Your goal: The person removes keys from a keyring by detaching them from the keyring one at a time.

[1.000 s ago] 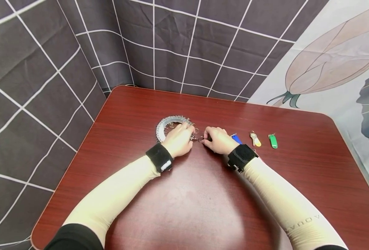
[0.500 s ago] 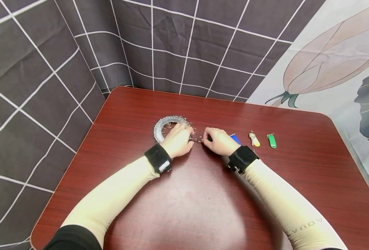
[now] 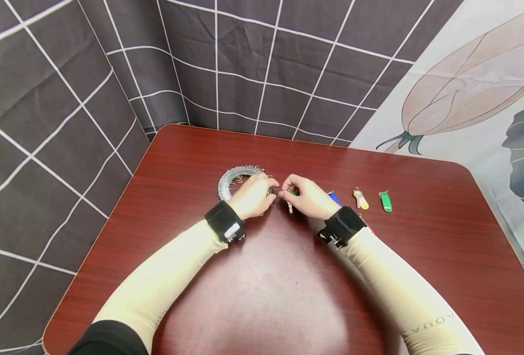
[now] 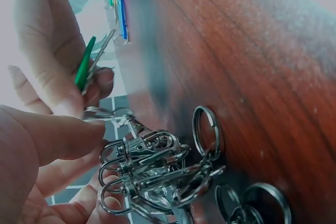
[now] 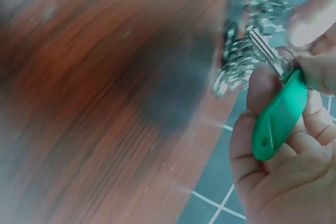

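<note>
Both forearms, in cream sleeves with black wrist straps, are reaching from the near edge of the dark red wooden table toward its middle. The left hand and the right hand are meeting there, fingertips almost touching.

The right hand is pinching a green-tagged key between thumb and curled fingers; the metal blade is pointing out toward the left hand. In the left wrist view the same key is showing as a thin green tag held edge-on, above the tabletop rather than lying on it.

The left hand is gripping a bunch of metal clasps and split rings, with thumb and forefinger closed on the small ring nearest the key. Whether the key is already threaded onto that ring cannot be told. Loose split rings are lying on the wood just beside the bunch.

Just behind the left hand, a large ring strung with many small key rings is lying flat, partly covered by the fingers.

Toward the right edge, three more keys are lying in a row: a blue-tagged key just beside the right wrist, a yellow-tagged key, then a green-tagged spare.
</note>
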A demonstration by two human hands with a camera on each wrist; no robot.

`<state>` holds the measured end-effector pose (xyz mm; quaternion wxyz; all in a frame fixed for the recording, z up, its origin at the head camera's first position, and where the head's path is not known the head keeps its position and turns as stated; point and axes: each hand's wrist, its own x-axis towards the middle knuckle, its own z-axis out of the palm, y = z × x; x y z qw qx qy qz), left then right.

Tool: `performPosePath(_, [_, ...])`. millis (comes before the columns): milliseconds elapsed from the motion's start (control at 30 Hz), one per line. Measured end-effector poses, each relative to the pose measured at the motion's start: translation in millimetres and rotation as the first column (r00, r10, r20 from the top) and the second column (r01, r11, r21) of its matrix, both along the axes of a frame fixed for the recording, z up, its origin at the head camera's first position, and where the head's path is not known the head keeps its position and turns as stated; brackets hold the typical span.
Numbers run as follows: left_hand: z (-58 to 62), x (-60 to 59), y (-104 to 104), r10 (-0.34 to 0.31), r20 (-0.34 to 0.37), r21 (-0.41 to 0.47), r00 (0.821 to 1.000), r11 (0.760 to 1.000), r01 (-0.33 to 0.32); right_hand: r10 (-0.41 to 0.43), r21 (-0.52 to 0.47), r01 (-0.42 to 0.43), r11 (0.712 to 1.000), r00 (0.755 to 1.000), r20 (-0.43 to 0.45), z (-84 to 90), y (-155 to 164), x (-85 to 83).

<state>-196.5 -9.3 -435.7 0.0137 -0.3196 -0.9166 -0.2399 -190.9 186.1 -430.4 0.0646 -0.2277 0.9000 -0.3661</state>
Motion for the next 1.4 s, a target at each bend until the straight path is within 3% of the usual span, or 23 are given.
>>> performPosePath(200, [-5.3,-2.8,-1,-0.016,-0.021,0.043,1.000,0.999,0.016,0.069,-0.169,-0.046,0.985,0.989,0.131,3.7,-4,3.0])
performPosePath(300, [-6.5,-3.2,-2,-0.034,-0.037,0.070,0.999,0.997,0.036,0.079,-0.200,-0.049,0.978,0.987,0.143,4.7,-6,5.0])
performPosePath(433, [-8.7,-3.0,-3,-0.034,-0.027,0.097,0.999,0.995,0.037,0.038,-0.154,-0.026,0.988,0.996,0.078,4.9,-6,6.6])
performPosePath(667, [-9.9,-0.7,-6,0.015,0.036,0.155,0.999,0.988,-0.020,-0.023,-0.062,0.023,0.998,1.000,-0.001,6.0,-7,6.8])
performPosePath(1033, [-13.4,-2.4,-6,0.055,0.133,0.195,0.990,0.977,-0.081,0.004,-0.130,0.009,0.991,0.995,0.105,-0.4,-7,5.8])
performPosePath(1400, [-12.2,-1.0,-6,0.041,0.175,0.269,0.984,0.959,-0.088,-0.014,-0.119,0.018,0.993,0.999,0.036,-0.4,-6,4.5])
